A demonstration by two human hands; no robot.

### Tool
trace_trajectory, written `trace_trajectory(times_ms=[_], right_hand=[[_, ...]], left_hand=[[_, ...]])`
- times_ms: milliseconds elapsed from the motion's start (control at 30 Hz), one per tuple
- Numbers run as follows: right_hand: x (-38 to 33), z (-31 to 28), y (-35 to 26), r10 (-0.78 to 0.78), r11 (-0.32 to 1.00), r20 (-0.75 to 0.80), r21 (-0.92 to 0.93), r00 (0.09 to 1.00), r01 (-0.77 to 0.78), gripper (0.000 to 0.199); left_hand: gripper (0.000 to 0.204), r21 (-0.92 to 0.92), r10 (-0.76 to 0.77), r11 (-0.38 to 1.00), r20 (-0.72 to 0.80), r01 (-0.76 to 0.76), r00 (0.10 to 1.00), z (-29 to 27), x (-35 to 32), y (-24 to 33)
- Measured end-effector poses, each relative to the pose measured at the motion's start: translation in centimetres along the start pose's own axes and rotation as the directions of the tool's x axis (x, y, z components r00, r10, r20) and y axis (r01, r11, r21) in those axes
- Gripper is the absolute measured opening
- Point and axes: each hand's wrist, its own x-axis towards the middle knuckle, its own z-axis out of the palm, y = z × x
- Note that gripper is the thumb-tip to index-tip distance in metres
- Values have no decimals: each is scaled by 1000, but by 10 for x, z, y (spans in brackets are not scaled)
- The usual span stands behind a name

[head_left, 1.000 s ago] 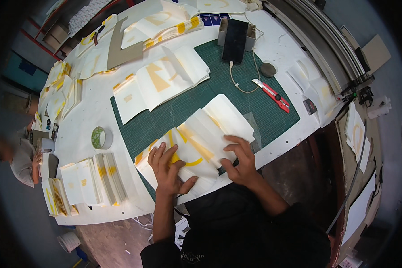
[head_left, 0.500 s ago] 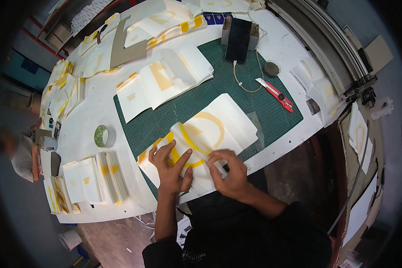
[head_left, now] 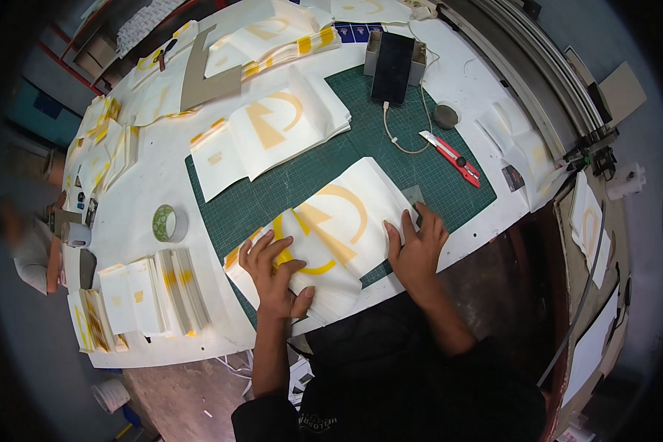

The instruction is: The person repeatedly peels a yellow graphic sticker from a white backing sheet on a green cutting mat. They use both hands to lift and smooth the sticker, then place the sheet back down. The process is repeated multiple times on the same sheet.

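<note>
A stack of white sheets with yellow cut shapes lies on the green cutting mat at the near table edge. My left hand rests flat on the stack's left part, fingers spread. At the stack's right edge, my right hand presses down with its fingers over a small grey squeegee-like piece. Whether that hand grips the piece is not clear.
A second sheet stack lies further back on the mat. A red utility knife, a black device with cable, a tape roll and standing sheet bundles surround it. Another person sits at the left.
My right hand has slid from the stack's near middle to its right edge. The left hand stayed on the left part.
</note>
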Motion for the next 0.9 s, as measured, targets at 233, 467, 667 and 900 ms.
trace_trajectory(times_ms=[233,467,667,900], right_hand=[[-4,3,-9,52,995,-72,91,996,-46,34],[-4,8,-1,39,999,-6,-31,999,-39,39],[-2,6,-4,100,994,-58,-36,993,-102,38],[-6,12,-3,20,999,-37,-35,999,-21,34]], left_hand=[[22,2,-12,1000,-34,12,999,0,3,2],[18,10,-22,1000,-40,22,999,2,2,2],[18,9,-39,999,-30,39,999,1,1,2],[18,1,-31,1000,-41,31,999,2,3,3]])
